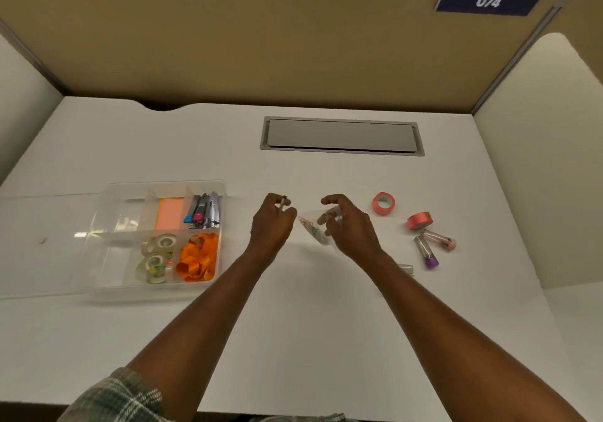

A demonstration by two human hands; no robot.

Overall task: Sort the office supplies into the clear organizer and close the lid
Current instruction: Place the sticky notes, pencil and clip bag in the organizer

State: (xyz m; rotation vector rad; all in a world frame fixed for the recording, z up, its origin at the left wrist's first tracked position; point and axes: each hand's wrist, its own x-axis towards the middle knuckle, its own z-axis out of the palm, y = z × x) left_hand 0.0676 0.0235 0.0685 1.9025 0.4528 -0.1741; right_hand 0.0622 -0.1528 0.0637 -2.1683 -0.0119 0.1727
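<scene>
The clear organizer [98,292] sits at the left of the white desk, its lid [39,245] lying open to the left. Its compartments hold an orange sticky-note pad [169,213], staplers and clips [204,209], clear tape rolls [156,258] and orange ribbon [197,257]. My left hand [272,222] pinches a small thin item I cannot identify. My right hand [347,226] grips a small clear container of coloured paper clips [315,229], tilted. To the right lie two pink tape rolls [384,203] [420,220] and two small tubes [439,240] [425,252].
A grey cable hatch [342,136] is set into the desk at the back. Tan partition walls [261,46] enclose the desk, with a blue sign reading 074 [487,0]. A small clear item [406,268] peeks out beside my right forearm.
</scene>
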